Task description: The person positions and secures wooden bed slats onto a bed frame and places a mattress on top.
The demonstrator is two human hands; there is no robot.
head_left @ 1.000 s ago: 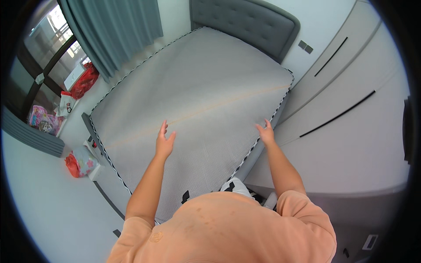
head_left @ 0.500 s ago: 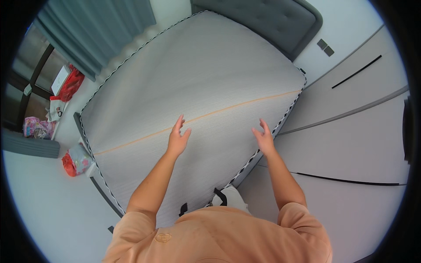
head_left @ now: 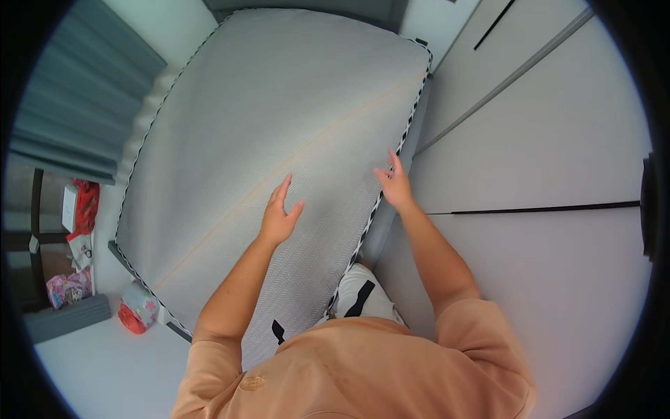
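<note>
A bare grey mattress point(head_left: 209, 126) with a thin orange stripe point(head_left: 241, 202) and black-and-white braided edging point(head_left: 368, 225) spreads out in front of me. Over its middle hovers my left hand point(head_left: 281, 215), empty, fingers stretched and thumb apart. My right hand point(head_left: 393, 183), also open and empty, hangs above the braided right edge. Whether either hand touches the mattress is hard to see, but both look raised. A black strap point(head_left: 278, 331) lies at the near edge by my body. White cloth with a black strip point(head_left: 359, 299) shows at my legs.
Pale wardrobe doors point(head_left: 530, 153) with black handles rise close along the right. A grey headboard point(head_left: 314, 10) stands at the far end. To the left are a blue-grey curtain point(head_left: 84, 98), a red bag point(head_left: 86, 206), a floral bundle point(head_left: 142, 305) and a grey padded piece point(head_left: 66, 318).
My view has turned to the right, so the bed appears rotated and the headboard mostly leaves the top. Both hands stay raised and open; the right one now sits over the braided edge.
</note>
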